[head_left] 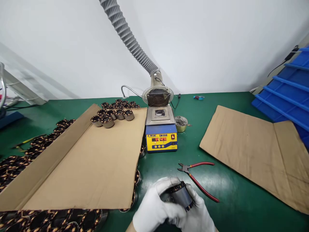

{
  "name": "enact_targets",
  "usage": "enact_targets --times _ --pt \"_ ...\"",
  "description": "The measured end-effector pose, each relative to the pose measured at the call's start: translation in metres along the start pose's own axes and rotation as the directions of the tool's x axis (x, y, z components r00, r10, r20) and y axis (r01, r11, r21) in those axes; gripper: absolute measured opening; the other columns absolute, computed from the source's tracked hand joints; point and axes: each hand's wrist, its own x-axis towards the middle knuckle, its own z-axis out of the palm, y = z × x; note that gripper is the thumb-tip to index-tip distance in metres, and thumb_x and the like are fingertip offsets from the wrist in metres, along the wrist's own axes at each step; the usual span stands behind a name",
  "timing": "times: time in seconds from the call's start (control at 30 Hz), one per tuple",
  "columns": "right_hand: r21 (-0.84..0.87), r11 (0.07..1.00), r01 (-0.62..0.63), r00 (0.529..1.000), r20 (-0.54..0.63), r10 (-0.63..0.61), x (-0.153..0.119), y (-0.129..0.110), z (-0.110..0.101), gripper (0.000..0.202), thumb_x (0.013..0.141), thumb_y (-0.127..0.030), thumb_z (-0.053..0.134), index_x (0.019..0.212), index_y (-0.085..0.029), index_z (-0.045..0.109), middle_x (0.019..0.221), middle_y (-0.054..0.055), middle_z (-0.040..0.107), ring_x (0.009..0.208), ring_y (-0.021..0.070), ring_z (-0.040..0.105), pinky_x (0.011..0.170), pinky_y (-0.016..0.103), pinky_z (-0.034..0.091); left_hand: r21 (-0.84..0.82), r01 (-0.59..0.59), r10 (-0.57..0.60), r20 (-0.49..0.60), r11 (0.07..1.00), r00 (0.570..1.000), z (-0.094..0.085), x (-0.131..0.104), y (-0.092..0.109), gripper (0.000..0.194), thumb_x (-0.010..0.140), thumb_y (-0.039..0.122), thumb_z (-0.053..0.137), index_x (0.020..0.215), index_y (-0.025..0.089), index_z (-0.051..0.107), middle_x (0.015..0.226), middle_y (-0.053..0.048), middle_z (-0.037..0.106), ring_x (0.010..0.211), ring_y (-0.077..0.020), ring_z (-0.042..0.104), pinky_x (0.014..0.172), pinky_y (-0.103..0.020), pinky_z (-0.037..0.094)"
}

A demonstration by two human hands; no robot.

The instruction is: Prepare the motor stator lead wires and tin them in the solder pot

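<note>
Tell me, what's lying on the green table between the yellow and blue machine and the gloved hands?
In the head view, red-handled pliers lie on the green table between the machine and the hands holding a motor part.

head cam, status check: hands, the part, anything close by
Left hand and right hand, both gloved, closed on the motor stator. Stator held above the green mat. Red-handled cutters lie just beyond, not touching.
</note>
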Motion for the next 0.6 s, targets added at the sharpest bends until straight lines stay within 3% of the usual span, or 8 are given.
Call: enact_targets --times 0.1,0.17,0.23,0.33,0.4,0.43,0.5,0.6 --pt "0.01 0.999 -0.031 1.0 -0.003 0.031 -0.002 0.001 0.003 0.052 0.069 -0.061 0.06 0.092 -0.014 0.068 0.081 0.008 0.071 0.07 0.019 0.065 0.066 0.029 0.046 -0.295 0.016 -0.078 -0.2 0.955 0.977 0.002 0.013 -0.004 0.004 0.064 0.02 0.067 0.063 0.018 0.069 0.066 -0.004 0.067 0.063 -0.0186 0.06 0.061 -0.026 0.048" --pt "0.058 0.997 -0.043 0.999 0.007 0.043 -0.003 0.001 0.003 0.052 0.067 -0.059 0.063 0.091 -0.013 0.069 0.077 0.008 0.071 0.064 0.0167 0.065 0.061 0.025 0.046 -0.435 0.01 -0.145 -0.278 0.901 0.949 0.0 0.02 -0.013 0.014 0.068 0.03 0.068 0.066 0.016 0.068 0.057 -0.002 0.064 0.056 -0.0165 0.058 0.057 -0.025 0.047" --pt "0.118 0.992 -0.032 0.999 0.032 0.029 -0.004 0.002 0.001 0.053 0.067 -0.056 0.065 0.098 -0.014 0.068 0.078 0.007 0.071 0.063 0.0158 0.065 0.059 0.024 0.045 -0.501 -0.02 -0.163 -0.319 0.865 0.934 -0.003 0.022 -0.019 0.025 0.071 0.042 0.067 0.076 0.018 0.067 0.059 -0.001 0.064 0.063 -0.0168 0.061 0.065 -0.026 0.049" --pt "0.138 0.99 0.008 0.998 0.066 -0.018 -0.003 0.003 0.0 0.044 0.071 -0.052 0.065 0.098 -0.018 0.069 0.087 0.006 0.072 0.07 0.0168 0.066 0.063 0.025 0.047 -0.484 0.074 -0.182 -0.18 0.872 0.967 -0.001 0.015 -0.016 0.036 0.068 0.042 0.071 0.096 0.019 0.066 0.084 -0.006 0.071 0.085 -0.0211 0.064 0.08 -0.029 0.049" --pt "0.114 0.989 0.092 0.995 0.016 -0.094 0.0 0.004 0.002 0.033 0.073 -0.048 0.066 0.093 -0.023 0.069 0.09 0.003 0.071 0.078 0.0186 0.065 0.072 0.03 0.048 -0.395 0.15 -0.203 -0.095 0.906 0.975 0.006 0.009 -0.008 0.033 0.059 0.03 0.075 0.089 0.017 0.07 0.089 -0.009 0.072 0.085 -0.0247 0.064 0.077 -0.03 0.05" --pt "0.068 0.985 0.159 0.987 -0.036 -0.157 0.001 0.005 0.004 0.029 0.072 -0.046 0.068 0.091 -0.024 0.069 0.091 0.003 0.071 0.082 0.0199 0.065 0.077 0.032 0.047 -0.355 0.154 -0.211 -0.127 0.922 0.969 0.01 0.008 -0.004 0.025 0.056 0.026 0.074 0.079 0.017 0.071 0.084 -0.009 0.072 0.082 -0.0252 0.065 0.074 -0.03 0.051" --pt "-0.134 0.947 0.292 0.938 -0.154 -0.311 0.003 0.009 0.007 0.035 0.065 -0.041 0.075 0.094 -0.023 0.068 0.096 0.004 0.069 0.091 0.0234 0.063 0.086 0.037 0.045 -0.321 0.124 -0.217 -0.271 0.939 0.938 0.013 0.009 -0.002 0.012 0.054 0.024 0.071 0.064 0.017 0.071 0.072 -0.008 0.072 0.073 -0.0247 0.065 0.069 -0.03 0.051" --pt "-0.527 0.779 0.341 0.8 -0.273 -0.535 0.001 0.02 0.005 0.06 0.055 -0.031 0.081 0.11 -0.02 0.061 0.107 0.009 0.065 0.1 0.0283 0.059 0.091 0.039 0.043 -0.371 0.099 -0.247 -0.377 0.923 0.893 0.003 0.013 -0.012 0.022 0.06 0.033 0.071 0.074 0.016 0.07 0.073 -0.007 0.071 0.071 -0.0239 0.065 0.068 -0.031 0.052"
